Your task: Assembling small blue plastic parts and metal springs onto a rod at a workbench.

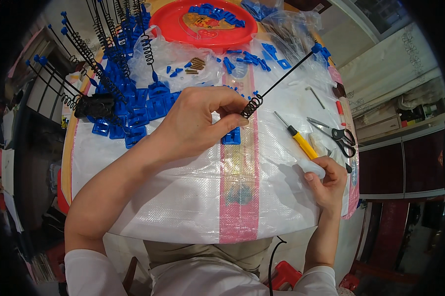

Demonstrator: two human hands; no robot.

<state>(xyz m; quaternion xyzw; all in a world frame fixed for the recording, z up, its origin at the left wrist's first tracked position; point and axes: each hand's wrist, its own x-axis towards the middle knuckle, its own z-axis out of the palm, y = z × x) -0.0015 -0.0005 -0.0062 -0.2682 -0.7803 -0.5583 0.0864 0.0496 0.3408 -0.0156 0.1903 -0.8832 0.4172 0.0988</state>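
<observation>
My left hand [202, 116] is over the middle of the table, its thumb and fingers pinched on a black coil spring [252, 106]. From the spring a thin black rod slants up to the right and ends in a blue tip [316, 48]. Just below those fingertips is a blue plastic base [231, 136], partly covered by the hand. My right hand [328, 183], near the right edge of the table, is closed around a whitish rounded piece [311, 168], whose kind I cannot make out. A yellow-handled screwdriver [303, 143] lies just beyond it.
Blue bases with upright springs and rods [128, 93] crowd the left back. A red tray [170, 24] with blue parts stands at the far side. Brass-coloured pins [196, 64], small blue pieces [252, 59], black-handled scissors [343, 138] and a hex key [315, 97] lie around.
</observation>
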